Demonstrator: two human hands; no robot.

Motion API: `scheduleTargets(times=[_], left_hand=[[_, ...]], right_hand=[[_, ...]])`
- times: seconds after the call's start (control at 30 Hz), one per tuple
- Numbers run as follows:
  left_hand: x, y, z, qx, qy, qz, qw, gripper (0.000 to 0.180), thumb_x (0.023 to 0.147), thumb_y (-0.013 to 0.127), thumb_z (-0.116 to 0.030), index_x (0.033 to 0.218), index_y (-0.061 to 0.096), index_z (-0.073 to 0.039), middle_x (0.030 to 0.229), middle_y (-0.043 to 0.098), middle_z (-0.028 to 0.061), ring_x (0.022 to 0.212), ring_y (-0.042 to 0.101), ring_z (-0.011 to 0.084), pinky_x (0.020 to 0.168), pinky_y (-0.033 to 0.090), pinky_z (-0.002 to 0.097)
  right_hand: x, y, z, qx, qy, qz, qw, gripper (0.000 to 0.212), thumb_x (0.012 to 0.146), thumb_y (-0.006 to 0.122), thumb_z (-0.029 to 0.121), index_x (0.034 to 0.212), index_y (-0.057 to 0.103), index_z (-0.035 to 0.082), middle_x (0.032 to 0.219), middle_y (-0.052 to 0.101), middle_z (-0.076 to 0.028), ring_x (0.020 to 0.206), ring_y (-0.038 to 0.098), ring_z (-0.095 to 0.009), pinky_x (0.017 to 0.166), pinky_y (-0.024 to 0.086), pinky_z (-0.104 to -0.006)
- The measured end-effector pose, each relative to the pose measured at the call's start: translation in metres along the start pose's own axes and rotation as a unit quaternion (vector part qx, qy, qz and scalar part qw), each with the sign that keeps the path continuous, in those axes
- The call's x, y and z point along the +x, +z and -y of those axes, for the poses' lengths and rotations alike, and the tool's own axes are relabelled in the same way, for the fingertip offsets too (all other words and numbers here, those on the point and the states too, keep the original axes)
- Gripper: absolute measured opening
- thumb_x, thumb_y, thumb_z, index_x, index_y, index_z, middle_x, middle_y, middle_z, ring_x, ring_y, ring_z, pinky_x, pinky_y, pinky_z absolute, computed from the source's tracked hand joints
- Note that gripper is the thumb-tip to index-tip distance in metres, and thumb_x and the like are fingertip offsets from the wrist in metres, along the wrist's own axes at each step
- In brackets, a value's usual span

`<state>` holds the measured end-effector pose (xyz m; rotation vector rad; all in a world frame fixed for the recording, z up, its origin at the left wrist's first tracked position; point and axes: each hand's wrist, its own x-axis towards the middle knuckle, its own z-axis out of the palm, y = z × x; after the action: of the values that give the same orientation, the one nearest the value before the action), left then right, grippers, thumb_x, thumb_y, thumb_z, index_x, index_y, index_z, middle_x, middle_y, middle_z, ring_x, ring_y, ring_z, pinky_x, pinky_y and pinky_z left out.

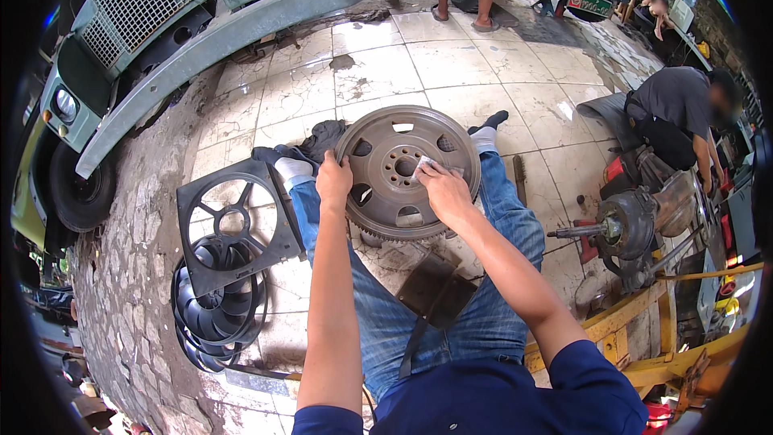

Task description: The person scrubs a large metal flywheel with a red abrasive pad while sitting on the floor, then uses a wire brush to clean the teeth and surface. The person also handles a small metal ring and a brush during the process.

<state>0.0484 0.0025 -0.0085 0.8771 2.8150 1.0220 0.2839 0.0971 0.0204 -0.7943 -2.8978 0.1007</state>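
Note:
A grey metal flywheel (378,201) with a toothed edge stands tilted between my legs. Bolt holes ring its centre, and larger openings lie farther out. My left hand (333,182) is closed round the flywheel's left rim. Against the face, just right of the hub, my right hand (444,192) presses a small whitish folded piece (427,163); whether it is sandpaper or cloth I cannot tell. My right fingers cover part of that piece.
Left of my legs lie a black fan shroud (205,238) and black fans (211,286). A green truck's bumper (233,40) looms at the far left. At the right are a greasy shafted assembly (624,221), a yellow frame (668,358) and a crouching person (672,105).

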Motion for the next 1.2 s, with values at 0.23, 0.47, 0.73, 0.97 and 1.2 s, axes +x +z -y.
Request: scheduleTargets(times=[0.23, 0.47, 0.73, 0.97, 1.2], left_hand=[[0.001, 0.001, 0.001, 0.005, -0.003, 0.006, 1.000, 0.044, 0.092, 0.058, -0.032, 0.126, 0.053, -0.003, 0.106, 0.068, 0.0253, 0.100, 0.065, 0.0427, 0.085, 0.051, 0.0499], [-0.001, -0.002, -0.003, -0.002, -0.015, 0.013, 1.000, 0.046, 0.092, 0.058, -0.034, 0.128, 0.053, -0.004, 0.108, 0.066, 0.0278, 0.103, 0.063, 0.0448, 0.088, 0.050, 0.0502], [0.000, -0.001, -0.001, 0.013, 0.001, 0.001, 1.000, 0.043, 0.093, 0.057, -0.032, 0.124, 0.053, -0.002, 0.106, 0.067, 0.0253, 0.100, 0.064, 0.0430, 0.085, 0.051, 0.0500], [0.002, -0.001, 0.001, -0.004, -0.005, 0.010, 1.000, 0.047, 0.093, 0.058, -0.033, 0.128, 0.052, -0.003, 0.106, 0.066, 0.0297, 0.102, 0.062, 0.0469, 0.089, 0.049, 0.0510], [0.001, -0.002, -0.001, -0.008, -0.009, 0.015, 1.000, 0.048, 0.092, 0.058, -0.034, 0.129, 0.052, -0.003, 0.107, 0.065, 0.0301, 0.103, 0.062, 0.0468, 0.089, 0.049, 0.0510]], right_hand=[[0.004, -0.002, 0.003, -0.008, -0.001, 0.000, 1.000, 0.041, 0.092, 0.048, 0.009, 0.133, 0.055, 0.007, 0.143, 0.051, -0.009, 0.136, 0.044, -0.024, 0.105, 0.039, -0.0505], [0.004, 0.005, -0.001, 0.020, 0.000, -0.025, 0.999, 0.042, 0.092, 0.048, 0.008, 0.133, 0.054, 0.007, 0.143, 0.051, -0.010, 0.136, 0.045, -0.024, 0.106, 0.038, -0.0516], [-0.002, 0.007, 0.005, 0.026, 0.012, -0.024, 0.999, 0.052, 0.085, 0.049, -0.003, 0.135, 0.054, 0.008, 0.144, 0.051, -0.010, 0.138, 0.041, -0.023, 0.109, 0.033, -0.0550], [-0.001, 0.007, 0.011, 0.030, 0.023, -0.023, 0.999, 0.052, 0.085, 0.049, -0.002, 0.136, 0.053, 0.008, 0.144, 0.051, -0.010, 0.138, 0.041, -0.023, 0.110, 0.031, -0.0570], [0.002, 0.007, 0.004, 0.046, 0.027, -0.032, 0.998, 0.053, 0.085, 0.049, -0.002, 0.137, 0.052, 0.008, 0.143, 0.051, -0.010, 0.137, 0.042, -0.023, 0.109, 0.031, -0.0577]])
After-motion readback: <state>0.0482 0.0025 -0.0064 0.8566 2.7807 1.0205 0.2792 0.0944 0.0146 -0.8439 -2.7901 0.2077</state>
